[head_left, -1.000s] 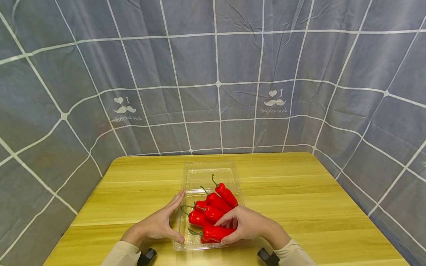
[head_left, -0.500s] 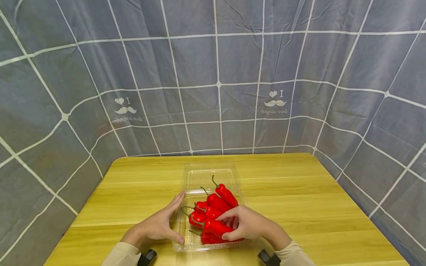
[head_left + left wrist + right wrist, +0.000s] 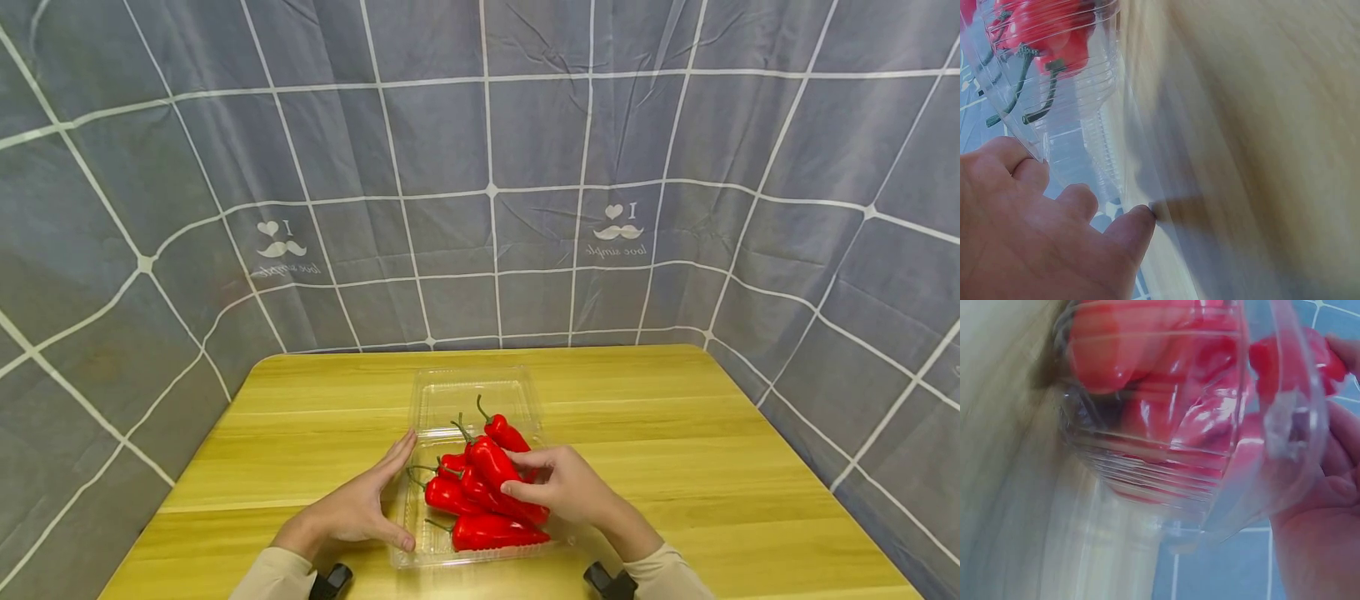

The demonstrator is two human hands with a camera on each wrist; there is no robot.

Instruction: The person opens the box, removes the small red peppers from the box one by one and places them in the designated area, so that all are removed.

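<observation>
A clear plastic clamshell box [image 3: 431, 554] sits on the table with several red peppers with green stems inside. My right hand [image 3: 573, 487] pinches one pepper [image 3: 491, 462] between thumb and fingers, over the others, its stem pointing away. The right wrist view shows part of the held pepper [image 3: 1291, 365] above the box rim [image 3: 1300, 409]. Nearest me in the box lies another pepper [image 3: 495, 533]. My left hand [image 3: 356, 500] is at the box's left side, thumb and fingers spread; in the left wrist view a finger meets the box edge [image 3: 1038, 150].
The box's lid [image 3: 471, 390] lies folded back, away from me. A yellow wood-grain table [image 3: 675, 467] extends around the box. A grey curtain [image 3: 450, 233] with white grid lines hangs behind and at both sides.
My right hand has lifted the pepper it held at the front and carried it away from me, over the middle of the pile. The left hand stays in place.
</observation>
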